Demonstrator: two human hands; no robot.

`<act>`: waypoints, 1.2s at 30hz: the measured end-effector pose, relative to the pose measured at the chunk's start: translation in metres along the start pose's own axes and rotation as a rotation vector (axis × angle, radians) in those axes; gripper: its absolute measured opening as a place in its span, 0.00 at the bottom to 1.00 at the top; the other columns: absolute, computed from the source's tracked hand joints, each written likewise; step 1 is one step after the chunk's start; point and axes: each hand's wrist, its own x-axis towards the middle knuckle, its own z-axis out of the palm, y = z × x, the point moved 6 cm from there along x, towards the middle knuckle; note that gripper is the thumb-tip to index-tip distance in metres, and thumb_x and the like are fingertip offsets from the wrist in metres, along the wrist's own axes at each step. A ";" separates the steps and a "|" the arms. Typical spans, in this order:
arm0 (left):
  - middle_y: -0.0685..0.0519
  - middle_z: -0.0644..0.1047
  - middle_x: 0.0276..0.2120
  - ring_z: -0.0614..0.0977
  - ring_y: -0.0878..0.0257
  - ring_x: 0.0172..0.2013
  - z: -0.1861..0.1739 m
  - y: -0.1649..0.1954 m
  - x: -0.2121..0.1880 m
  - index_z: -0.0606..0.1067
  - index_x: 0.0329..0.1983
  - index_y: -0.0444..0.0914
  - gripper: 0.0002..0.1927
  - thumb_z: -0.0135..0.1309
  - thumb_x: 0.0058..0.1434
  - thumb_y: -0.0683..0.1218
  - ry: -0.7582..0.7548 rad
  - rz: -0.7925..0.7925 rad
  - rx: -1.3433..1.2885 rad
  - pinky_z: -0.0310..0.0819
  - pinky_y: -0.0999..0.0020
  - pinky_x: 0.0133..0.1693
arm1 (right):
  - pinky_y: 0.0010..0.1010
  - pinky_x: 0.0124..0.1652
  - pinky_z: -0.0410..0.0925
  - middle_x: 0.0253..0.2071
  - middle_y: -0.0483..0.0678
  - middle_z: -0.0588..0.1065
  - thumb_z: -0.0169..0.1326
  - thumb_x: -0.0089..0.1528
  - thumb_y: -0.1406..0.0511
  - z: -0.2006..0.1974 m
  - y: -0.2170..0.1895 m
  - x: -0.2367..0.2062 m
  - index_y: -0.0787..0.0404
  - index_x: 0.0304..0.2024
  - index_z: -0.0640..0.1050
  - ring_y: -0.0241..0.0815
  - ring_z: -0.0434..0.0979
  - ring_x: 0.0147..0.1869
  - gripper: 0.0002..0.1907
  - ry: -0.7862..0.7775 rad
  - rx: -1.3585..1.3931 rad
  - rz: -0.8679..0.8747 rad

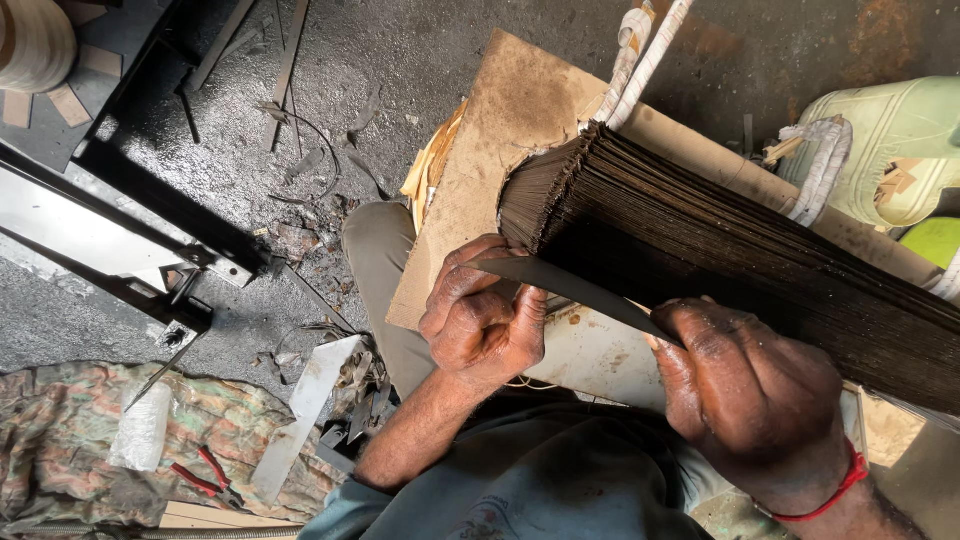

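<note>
Pinching dark metal strip (570, 285) in both fists against stack of thin sheets (740, 270) on my lap; left hand (480, 320) gripped tip, right hand (750, 390) probably clamped other end. Kept it flat, fingers off edge.

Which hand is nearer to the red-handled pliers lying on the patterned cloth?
Left. The left hand grips the pointed end of the dark metal strip, up and right of the pliers. The right hand holds the strip's other end, farther away.

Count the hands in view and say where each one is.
2. The left hand pinches the pointed end of a thin dark metal strip at centre; the right hand grips its other end, lower right, beside the stack of dark sheets.
</note>
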 end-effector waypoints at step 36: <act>0.43 0.78 0.41 0.84 0.50 0.45 -0.003 -0.003 0.001 0.62 0.24 0.37 0.22 0.67 0.56 0.34 -0.086 -0.022 -0.023 0.85 0.57 0.44 | 0.36 0.37 0.75 0.36 0.55 0.80 0.57 0.59 0.71 0.003 0.007 0.003 0.69 0.41 0.81 0.48 0.83 0.39 0.10 -0.010 -0.053 -0.126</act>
